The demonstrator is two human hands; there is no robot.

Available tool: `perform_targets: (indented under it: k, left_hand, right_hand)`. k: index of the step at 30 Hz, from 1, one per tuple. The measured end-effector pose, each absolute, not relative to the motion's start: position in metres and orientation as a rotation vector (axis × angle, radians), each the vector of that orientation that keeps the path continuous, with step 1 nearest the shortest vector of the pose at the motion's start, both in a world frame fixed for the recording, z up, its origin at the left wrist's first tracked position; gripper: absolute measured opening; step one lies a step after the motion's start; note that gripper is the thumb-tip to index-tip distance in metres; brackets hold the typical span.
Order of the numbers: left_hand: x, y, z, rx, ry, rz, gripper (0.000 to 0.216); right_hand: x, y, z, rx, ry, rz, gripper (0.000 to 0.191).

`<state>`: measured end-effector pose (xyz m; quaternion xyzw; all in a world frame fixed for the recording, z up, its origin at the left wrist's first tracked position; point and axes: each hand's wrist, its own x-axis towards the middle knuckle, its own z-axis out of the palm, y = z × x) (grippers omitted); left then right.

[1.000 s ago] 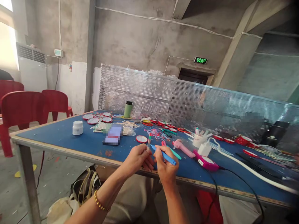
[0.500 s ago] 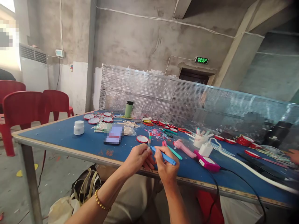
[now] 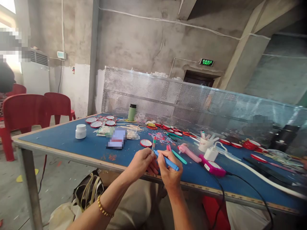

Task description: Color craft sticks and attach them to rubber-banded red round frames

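Between the thumb and fingers of my left hand (image 3: 144, 162) a thin flat stick (image 3: 153, 143) stands nearly upright, coloured red and green toward its top. My right hand (image 3: 170, 169) grips a blue marker pen (image 3: 170, 164) like a writing tool, its tip end pointing at the stick close to my left fingertips. Whether the tip touches the stick is too small to tell. Just beyond my hands lies a round red-rimmed disc (image 3: 145, 143). Right of them, a teal marker (image 3: 179, 157) rests on the blue table (image 3: 96, 156).
A phone (image 3: 117, 139), a white jar (image 3: 81, 131) and a green bottle (image 3: 131, 112) stand to the left. Toward the right are a pink handheld tool (image 3: 190, 154), a magenta device (image 3: 214, 168) with cables and a cup of markers (image 3: 204, 143). A perforated metal panel (image 3: 153, 92) borders the back.
My right hand and the blue marker have shifted slightly left, toward the stick. My left hand has stayed nearly still. At the far left, a person's dark shape has come further into view.
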<state>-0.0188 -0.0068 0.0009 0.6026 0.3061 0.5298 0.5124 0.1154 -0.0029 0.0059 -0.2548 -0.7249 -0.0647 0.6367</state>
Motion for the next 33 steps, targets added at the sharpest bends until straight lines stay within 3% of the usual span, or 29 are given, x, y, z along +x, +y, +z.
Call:
perform_targets:
  k: [11,21,33]
  left_hand:
    - [-0.018,-0.007,0.002,1.453,0.763,1.271,0.038]
    - [-0.016,-0.007,-0.001,1.427,0.751,1.309,0.042]
    - [-0.018,-0.009,0.000,1.494,0.816,1.264,0.043]
  right_hand:
    - [0.115,0.002,0.002,-0.612,-1.582,-0.111,0.015]
    - [0.126,0.002,0.007,-0.447,-1.085,0.736,0.013]
    - [0.131,0.001,0.008,-0.318,-0.976,0.942,0.015]
